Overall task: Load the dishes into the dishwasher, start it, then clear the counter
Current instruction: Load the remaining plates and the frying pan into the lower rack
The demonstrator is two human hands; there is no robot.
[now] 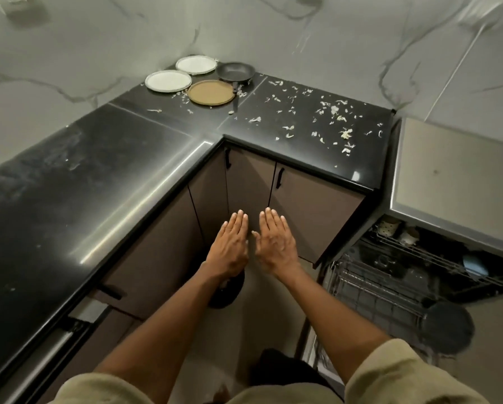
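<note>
Black stone counter (104, 170) carries the dishes in its far corner: 2 white plates (168, 81), 1 tan plate (211, 92) and a dark pan (235, 71), with pale food scraps (331, 118) strewn beside them. The dishwasher (404, 275) stands open at the right, racks out. The left hand (229, 246) and right hand (276, 243) hover flat, fingers straight, holding nothing, well apart from the dishes. Scraps could likely ride into the racks on a plate, or scatter to the floor if swept carelessly. No readable writing or brand shows.

walls (69, 39): grey-veined marble | cabinets (311, 211): brown, black handles | floor (273, 310): possibly beige tile
</note>
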